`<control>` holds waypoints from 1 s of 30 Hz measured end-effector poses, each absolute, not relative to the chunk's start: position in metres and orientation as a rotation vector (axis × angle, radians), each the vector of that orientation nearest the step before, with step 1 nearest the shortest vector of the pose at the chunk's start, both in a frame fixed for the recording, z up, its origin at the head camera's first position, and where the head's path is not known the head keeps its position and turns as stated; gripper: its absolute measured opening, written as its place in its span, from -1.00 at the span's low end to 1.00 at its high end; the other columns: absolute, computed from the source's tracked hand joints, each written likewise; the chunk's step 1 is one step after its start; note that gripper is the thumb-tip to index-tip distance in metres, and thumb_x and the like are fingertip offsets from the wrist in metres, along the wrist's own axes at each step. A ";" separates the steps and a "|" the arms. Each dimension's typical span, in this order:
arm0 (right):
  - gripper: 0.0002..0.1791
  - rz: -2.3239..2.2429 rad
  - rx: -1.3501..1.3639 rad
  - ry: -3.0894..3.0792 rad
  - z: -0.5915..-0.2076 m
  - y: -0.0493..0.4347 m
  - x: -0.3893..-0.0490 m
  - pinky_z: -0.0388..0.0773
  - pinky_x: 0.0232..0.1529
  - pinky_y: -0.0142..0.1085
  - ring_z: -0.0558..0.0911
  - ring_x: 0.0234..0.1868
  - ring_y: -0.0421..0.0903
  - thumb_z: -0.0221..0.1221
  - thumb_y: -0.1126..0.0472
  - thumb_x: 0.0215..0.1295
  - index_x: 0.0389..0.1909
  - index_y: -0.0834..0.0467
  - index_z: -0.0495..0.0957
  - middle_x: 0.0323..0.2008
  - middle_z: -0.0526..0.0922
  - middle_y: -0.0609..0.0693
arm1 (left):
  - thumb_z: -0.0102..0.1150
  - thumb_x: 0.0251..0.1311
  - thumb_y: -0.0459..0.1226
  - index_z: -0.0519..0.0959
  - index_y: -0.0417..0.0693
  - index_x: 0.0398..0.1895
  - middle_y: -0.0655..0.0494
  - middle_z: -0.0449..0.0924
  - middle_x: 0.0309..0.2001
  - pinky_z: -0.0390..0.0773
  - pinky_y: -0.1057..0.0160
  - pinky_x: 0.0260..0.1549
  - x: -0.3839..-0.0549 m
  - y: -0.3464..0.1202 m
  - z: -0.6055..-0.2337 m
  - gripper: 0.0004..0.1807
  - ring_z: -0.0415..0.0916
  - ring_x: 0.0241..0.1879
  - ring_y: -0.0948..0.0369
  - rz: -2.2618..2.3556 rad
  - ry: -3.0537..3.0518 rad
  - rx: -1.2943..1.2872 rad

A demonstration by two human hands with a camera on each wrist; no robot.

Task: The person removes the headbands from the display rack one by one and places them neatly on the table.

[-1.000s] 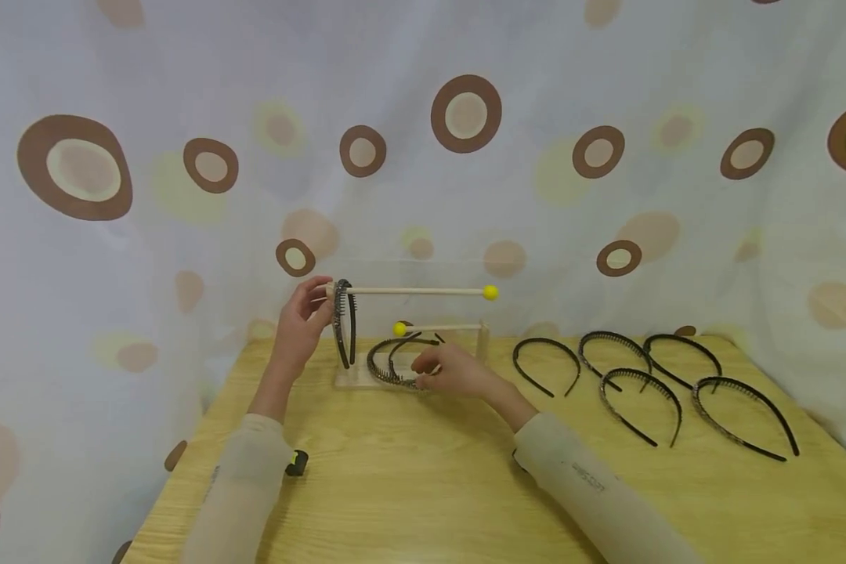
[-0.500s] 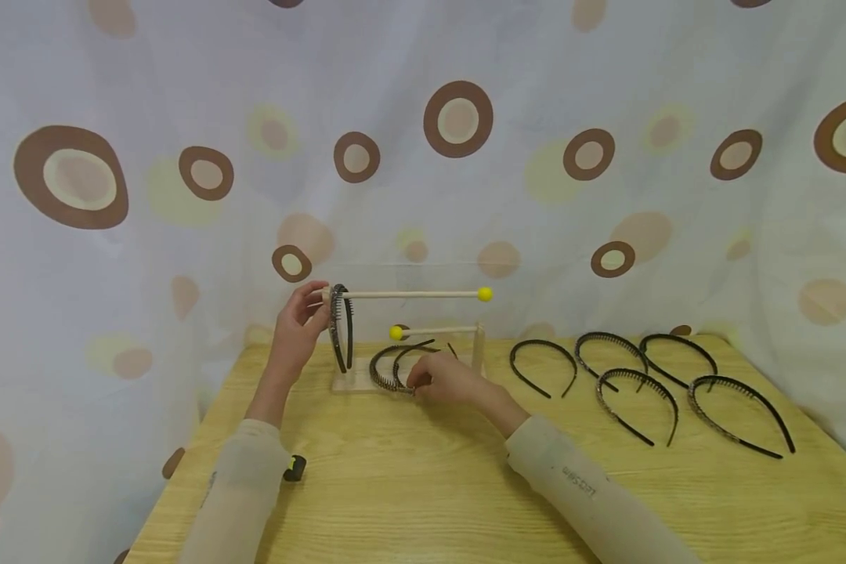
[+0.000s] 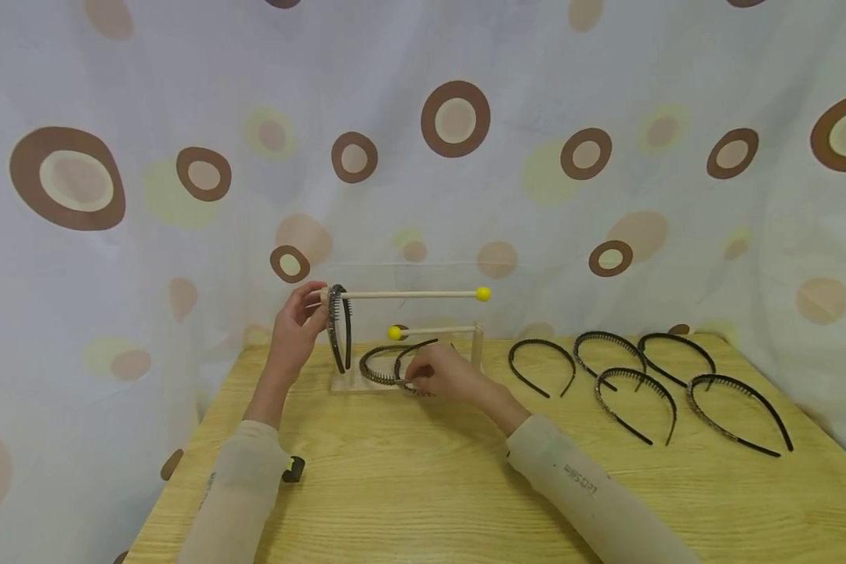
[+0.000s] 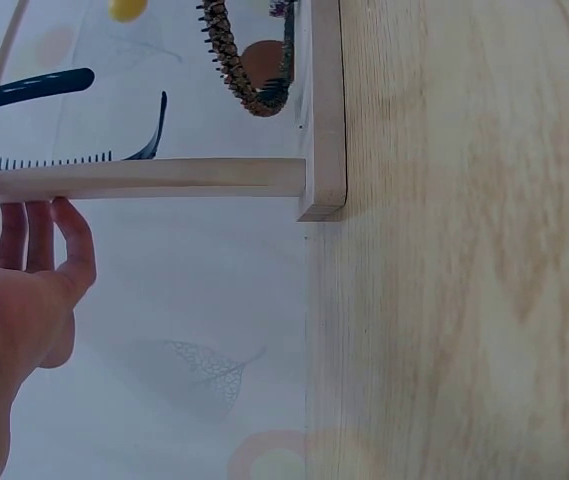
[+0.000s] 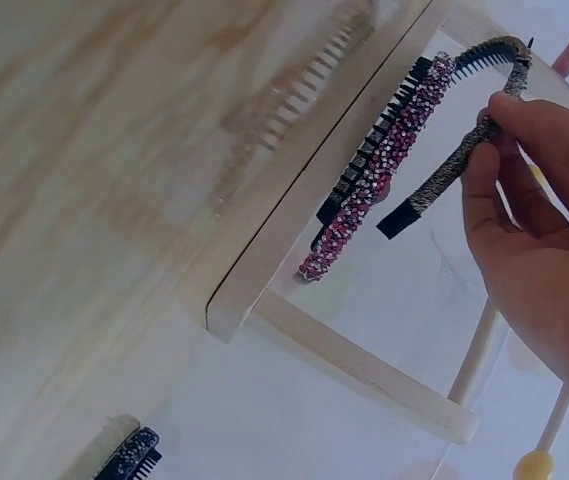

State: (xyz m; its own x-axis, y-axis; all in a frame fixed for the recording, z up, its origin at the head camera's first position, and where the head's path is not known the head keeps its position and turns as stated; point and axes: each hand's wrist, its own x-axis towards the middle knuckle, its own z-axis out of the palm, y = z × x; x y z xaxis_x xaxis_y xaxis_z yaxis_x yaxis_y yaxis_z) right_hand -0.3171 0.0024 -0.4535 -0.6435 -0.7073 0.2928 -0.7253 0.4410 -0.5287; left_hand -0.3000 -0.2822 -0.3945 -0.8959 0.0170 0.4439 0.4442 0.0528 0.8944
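A small wooden stand (image 3: 352, 384) with two horizontal rods stands at the back of the table. My left hand (image 3: 298, 321) grips the top of its left post (image 4: 214, 178), with the fingers bent around the wood. Beside that hand, a toothed black headband (image 3: 348, 333) hangs from the upper rod (image 3: 412, 295). My right hand (image 3: 446, 374) pinches a dark, glittery toothed headband (image 5: 454, 170) near one end, over the stand's base. A pink-and-silver beaded headband (image 5: 374, 190) lies on the base, partly hidden by my right hand in the head view.
Several black headbands (image 3: 543, 342) lie spread out on the right of the wooden table (image 3: 423, 478). Yellow balls cap the upper rod's right end (image 3: 483, 294) and the lower rod's left end (image 3: 395, 333). A patterned curtain (image 3: 423, 204) hangs behind.
The right hand has drawn a headband apart from the other one on the base, its curve now shifted a little left. The left hand keeps its grip on the post.
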 end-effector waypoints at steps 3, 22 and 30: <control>-0.86 1.021 1.371 -2.588 -0.453 0.003 -0.317 0.63 -0.18 -0.33 0.66 -0.19 -0.07 0.27 0.47 0.32 -0.18 0.28 0.75 -0.22 0.69 0.03 | 0.01 0.48 -0.44 0.30 -0.35 0.40 -0.16 0.45 0.17 0.58 0.29 -0.04 -0.300 -0.282 -0.394 -0.53 0.46 0.13 0.10 -1.907 -2.027 -0.467; -0.85 1.246 1.334 -2.409 -0.452 0.020 -0.319 0.65 -0.12 -0.29 0.66 -0.17 -0.17 0.34 0.40 0.31 -0.14 0.18 0.75 -0.18 0.71 -0.09 | 0.11 0.49 -0.36 0.36 -0.27 0.38 -0.16 0.48 0.17 0.52 0.31 -0.03 -0.305 -0.282 -0.397 -0.55 0.47 0.15 0.09 -1.857 -2.028 -0.484; -0.85 1.385 1.257 -2.384 -0.449 0.028 -0.313 0.64 -0.05 -0.24 0.67 -0.13 -0.14 0.30 0.36 0.37 -0.10 0.17 0.71 -0.14 0.69 -0.07 | 0.01 0.48 -0.41 0.30 -0.33 0.40 -0.15 0.45 0.18 0.55 0.24 -0.05 -0.298 -0.280 -0.393 -0.53 0.47 0.12 0.14 -1.869 -2.047 -0.465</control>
State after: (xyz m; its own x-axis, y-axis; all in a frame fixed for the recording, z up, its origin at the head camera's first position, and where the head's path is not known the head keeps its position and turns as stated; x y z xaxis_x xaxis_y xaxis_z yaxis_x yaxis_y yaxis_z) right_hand -0.3129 0.0283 -0.4486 -0.6508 -0.5998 0.4654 -0.7015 0.2406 -0.6708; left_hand -0.2984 -0.2801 -0.3935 -0.8925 0.0183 0.4507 0.4505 0.0867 0.8886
